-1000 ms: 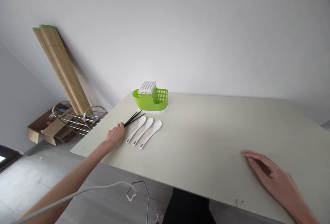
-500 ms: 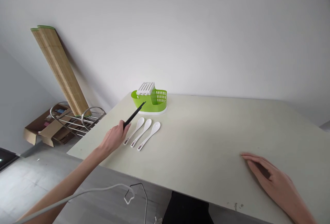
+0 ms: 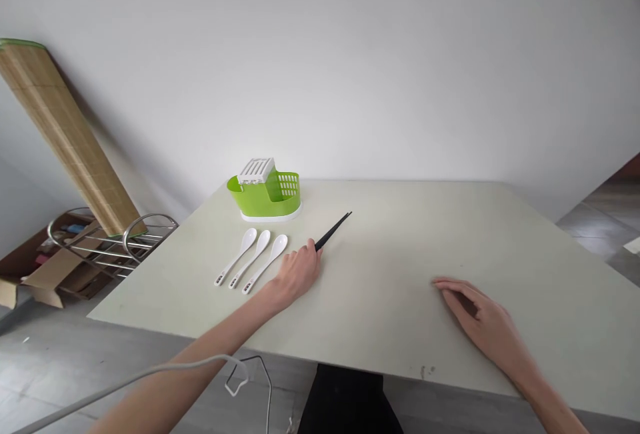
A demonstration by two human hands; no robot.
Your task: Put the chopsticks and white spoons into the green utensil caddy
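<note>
My left hand [image 3: 301, 270] is closed around a pair of black chopsticks [image 3: 334, 230], whose thin ends point up and to the right over the table. Just left of this hand, three white spoons [image 3: 257, 259] lie side by side, bowls toward the wall and marked handles toward me. Behind them stands a green cutlery holder [image 3: 265, 201] with a white slatted top and a white base. My right hand [image 3: 483, 321] rests on its side on the right of the table, fingers stretched out and holding nothing.
The pale table [image 3: 390, 327] reaches back to a white wall. Rolled bamboo mats [image 3: 70, 134] lean at the left, over a metal rack [image 3: 125, 241] and cardboard boxes [image 3: 50, 281]. A white cable [image 3: 165, 367] passes in front of my left forearm.
My left hand has carried the chopsticks to the right, from left of the spoons to right of them. The view has turned slightly right; my right hand still rests on the table.
</note>
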